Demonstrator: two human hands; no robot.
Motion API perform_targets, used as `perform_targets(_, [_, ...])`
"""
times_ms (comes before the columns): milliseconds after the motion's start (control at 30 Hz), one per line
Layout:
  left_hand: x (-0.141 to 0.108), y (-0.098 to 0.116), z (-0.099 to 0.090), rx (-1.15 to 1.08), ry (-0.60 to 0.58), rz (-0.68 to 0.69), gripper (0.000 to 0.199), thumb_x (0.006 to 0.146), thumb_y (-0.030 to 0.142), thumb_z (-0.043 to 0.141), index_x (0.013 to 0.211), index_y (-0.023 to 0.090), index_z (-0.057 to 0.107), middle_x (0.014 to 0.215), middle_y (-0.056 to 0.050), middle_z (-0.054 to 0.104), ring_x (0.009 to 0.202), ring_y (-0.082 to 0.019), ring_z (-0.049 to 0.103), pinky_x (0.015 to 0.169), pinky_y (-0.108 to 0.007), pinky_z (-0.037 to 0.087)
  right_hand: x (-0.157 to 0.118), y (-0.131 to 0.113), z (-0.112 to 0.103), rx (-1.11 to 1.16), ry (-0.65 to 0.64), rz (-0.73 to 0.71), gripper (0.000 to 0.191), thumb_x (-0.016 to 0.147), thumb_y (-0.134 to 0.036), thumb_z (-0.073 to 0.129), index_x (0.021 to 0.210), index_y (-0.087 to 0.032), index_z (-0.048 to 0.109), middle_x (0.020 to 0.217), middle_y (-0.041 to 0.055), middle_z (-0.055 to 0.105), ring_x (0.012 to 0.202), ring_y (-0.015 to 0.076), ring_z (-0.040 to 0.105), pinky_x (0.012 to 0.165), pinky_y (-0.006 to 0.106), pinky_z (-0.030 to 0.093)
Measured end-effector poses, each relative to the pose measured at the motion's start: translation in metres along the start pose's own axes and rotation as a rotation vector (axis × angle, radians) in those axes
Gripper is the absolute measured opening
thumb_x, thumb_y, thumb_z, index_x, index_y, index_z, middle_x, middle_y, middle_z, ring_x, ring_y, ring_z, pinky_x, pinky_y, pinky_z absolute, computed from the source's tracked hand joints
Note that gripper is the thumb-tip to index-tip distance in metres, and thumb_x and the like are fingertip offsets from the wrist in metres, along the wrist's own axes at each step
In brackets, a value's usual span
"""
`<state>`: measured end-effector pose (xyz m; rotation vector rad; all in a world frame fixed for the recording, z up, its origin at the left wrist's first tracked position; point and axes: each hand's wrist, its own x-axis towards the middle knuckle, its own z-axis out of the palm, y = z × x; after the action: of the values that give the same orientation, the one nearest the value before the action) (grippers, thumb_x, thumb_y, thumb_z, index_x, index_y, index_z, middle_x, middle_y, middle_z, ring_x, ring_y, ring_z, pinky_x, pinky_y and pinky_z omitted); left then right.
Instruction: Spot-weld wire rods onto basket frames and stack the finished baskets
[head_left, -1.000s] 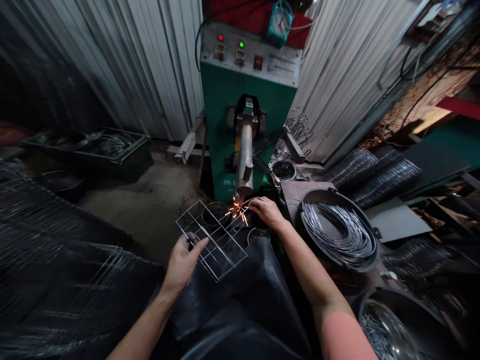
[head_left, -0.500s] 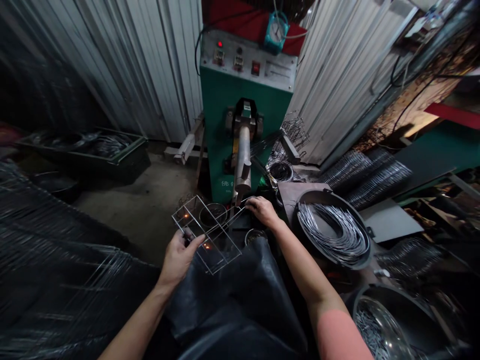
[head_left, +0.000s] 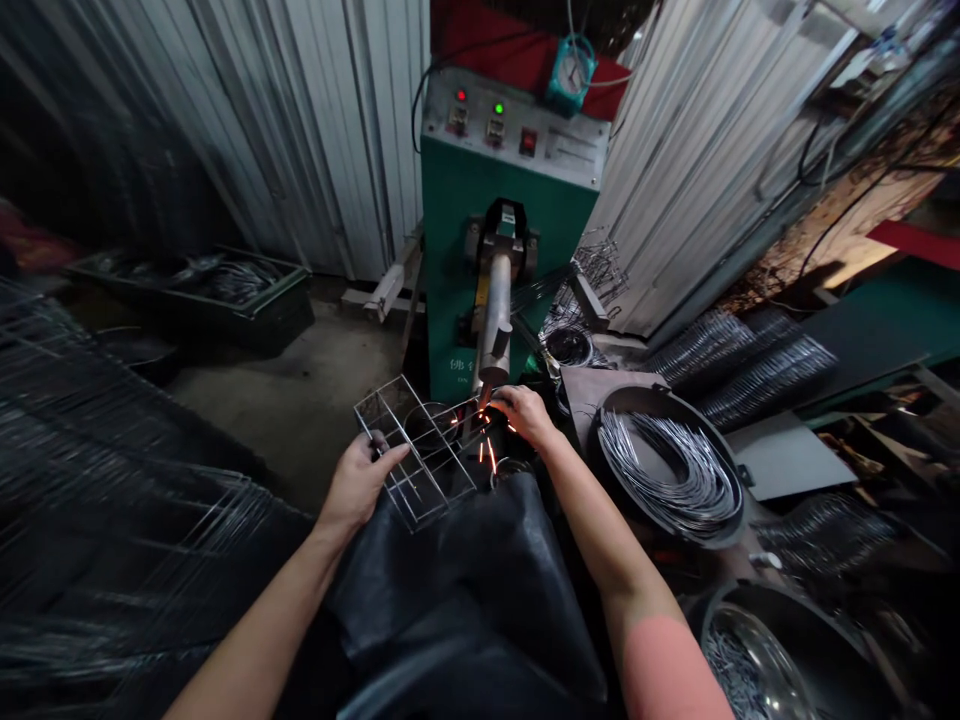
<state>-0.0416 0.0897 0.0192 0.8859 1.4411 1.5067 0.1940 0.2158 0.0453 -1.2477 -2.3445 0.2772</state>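
My left hand (head_left: pixel 361 478) is closed on the near-left side of a wire frame (head_left: pixel 427 462), a boxy grid of thin metal rods, tilted in the air. Its far-right end reaches the electrode tip (head_left: pixel 487 385) of a green spot welder (head_left: pixel 457 240). Orange sparks (head_left: pixel 489 455) fly and fall from that contact. Just right of the tip, my right hand (head_left: pixel 525 412) is pinched on a thin wire at the frame's end; its fingertips partly hide the wire. A black apron (head_left: pixel 472 600) covers my lap below the frame.
On the right stands a round black pan (head_left: pixel 739 510) of bent wires (head_left: pixel 675 465), with a metal bowl (head_left: pixel 772 660) of small pieces nearer. Dark wire mesh (head_left: pixel 150 540) is piled at left. A green bin (head_left: pixel 277 315) lies behind it. A pressure gauge (head_left: pixel 571 72) hangs above the welder.
Sparks now burst at the electrode tip, and a green light has come on at the panel. The electrode appears lowered onto the wire. The whole view has shifted slightly; both hands keep their grip.
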Motion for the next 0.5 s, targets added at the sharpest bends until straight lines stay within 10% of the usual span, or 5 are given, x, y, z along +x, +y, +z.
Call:
perform_targets(267, [-0.002, -0.001, -0.002, -0.010, -0.059, -0.102, 0.047, 0.049, 0.046, 0.074, 0.078, 0.017, 0.052, 0.057, 0.006, 0.051, 0.055, -0.011, 0.047, 0.056, -0.025, 0.036, -0.043, -0.011, -0.002, 0.303, 0.225, 0.046, 0.026, 0.082, -0.027, 0.057, 0.107, -0.023, 0.064, 0.114, 0.0063, 0.062, 0.108, 0.0190, 0.057, 0.093, 0.032, 0.044])
perform_targets(500, [-0.043, -0.011, 0.000, -0.056, -0.190, -0.105, 0.038, 0.052, 0.041, 0.073, 0.075, 0.018, 0.052, 0.063, 0.005, 0.051, 0.059, -0.011, 0.047, 0.057, -0.024, 0.036, -0.144, 0.008, 0.011, 0.657, 0.556, 0.558, 0.031, 0.076, -0.038, 0.058, 0.096, -0.016, 0.067, 0.092, 0.0089, 0.070, 0.084, 0.0221, 0.065, 0.078, 0.037, 0.051])
